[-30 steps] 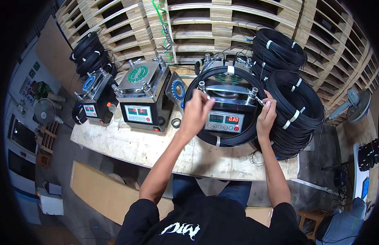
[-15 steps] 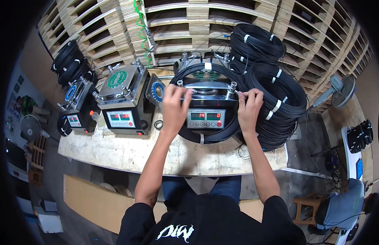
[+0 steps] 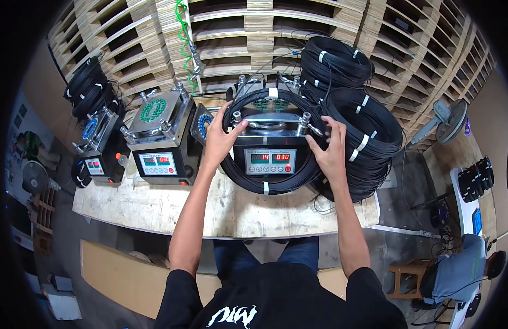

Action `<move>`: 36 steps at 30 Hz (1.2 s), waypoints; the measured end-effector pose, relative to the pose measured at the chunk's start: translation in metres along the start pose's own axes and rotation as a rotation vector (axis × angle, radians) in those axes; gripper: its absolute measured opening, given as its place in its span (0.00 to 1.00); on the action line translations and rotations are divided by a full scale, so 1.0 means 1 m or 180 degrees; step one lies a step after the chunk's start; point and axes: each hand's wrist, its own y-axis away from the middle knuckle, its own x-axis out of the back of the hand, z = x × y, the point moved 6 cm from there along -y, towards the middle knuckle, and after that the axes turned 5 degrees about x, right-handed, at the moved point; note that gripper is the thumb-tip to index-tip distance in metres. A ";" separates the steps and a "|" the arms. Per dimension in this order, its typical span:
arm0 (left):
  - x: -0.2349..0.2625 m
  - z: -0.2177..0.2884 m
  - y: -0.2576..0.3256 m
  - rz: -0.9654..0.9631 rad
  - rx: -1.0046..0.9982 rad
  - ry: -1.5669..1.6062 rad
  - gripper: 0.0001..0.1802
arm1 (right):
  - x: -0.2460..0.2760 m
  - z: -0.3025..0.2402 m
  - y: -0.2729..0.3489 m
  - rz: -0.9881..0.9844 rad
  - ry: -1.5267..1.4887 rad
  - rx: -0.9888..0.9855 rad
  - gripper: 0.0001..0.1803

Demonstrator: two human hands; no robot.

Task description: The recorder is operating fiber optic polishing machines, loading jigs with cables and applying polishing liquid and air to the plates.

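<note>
A large coil of black cable (image 3: 265, 188), bound with white ties, hangs around the front of a black and steel benchtop machine (image 3: 270, 140) with a lit red display. My left hand (image 3: 220, 136) is around the coil's left side, thumb on the inner side near a metal post and fingers along the outside. On the coil's right side, my right hand (image 3: 330, 151) spans the cable the same way, its thumb beside a small metal lever handle (image 3: 314, 130). Parts of the fingers are hidden behind the cable.
Two similar machines (image 3: 155, 140) stand to the left on the wooden bench (image 3: 144, 205). More black cable coils (image 3: 369, 131) are stacked close on the right, and others (image 3: 89, 88) at the far left. Wooden pallets (image 3: 237, 33) rise behind; a green spiral hose (image 3: 181, 27) hangs there.
Both hands have left the small lever handles at the machine's top and moved onto the sides of the cable coil. The right-hand reading on the middle machine's display has changed.
</note>
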 end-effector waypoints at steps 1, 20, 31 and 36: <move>0.002 -0.001 -0.002 -0.0019 0.0050 0.0004 0.38 | -0.002 0.008 0.001 -0.0128 0.0369 -0.0339 0.14; 0.002 0.004 -0.001 0.0016 -0.0095 0.0047 0.38 | -0.064 -0.006 -0.015 -0.0986 0.0269 -0.0049 0.08; -0.002 0.000 -0.130 -0.1298 -0.0054 0.0182 0.15 | -0.102 0.080 -0.179 -0.2919 -0.0130 -0.0351 0.14; -0.058 -0.004 -0.169 -0.2668 0.0693 0.0364 0.18 | -0.165 0.117 -0.171 -0.4581 -0.0247 -0.1217 0.17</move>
